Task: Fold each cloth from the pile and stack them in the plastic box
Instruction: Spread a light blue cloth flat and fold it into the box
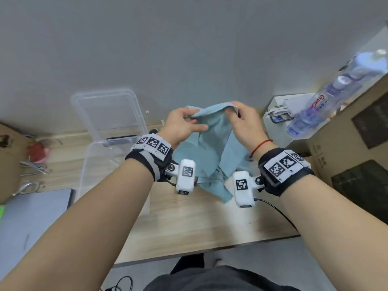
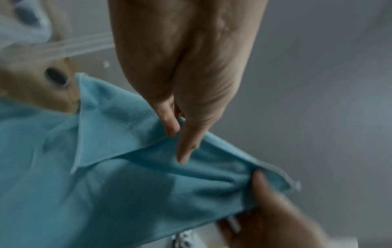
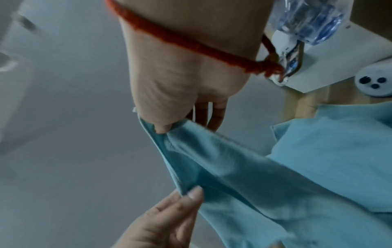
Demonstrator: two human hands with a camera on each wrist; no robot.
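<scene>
Left hand (image 1: 182,125) and right hand (image 1: 244,122) both pinch the light-blue cloth's (image 1: 212,143) top edge between them, likely hunting corners to spread it.

The cloth (image 1: 212,143) hides most of the left hand's (image 1: 182,124) fingertips, and those of the right hand (image 1: 244,122) too. The plastic box (image 1: 98,164) is see-through and blurry, so what is inside is hard to tell. The bottle (image 1: 327,95) is smeared, and perhaps wrapped in plastic.
</scene>
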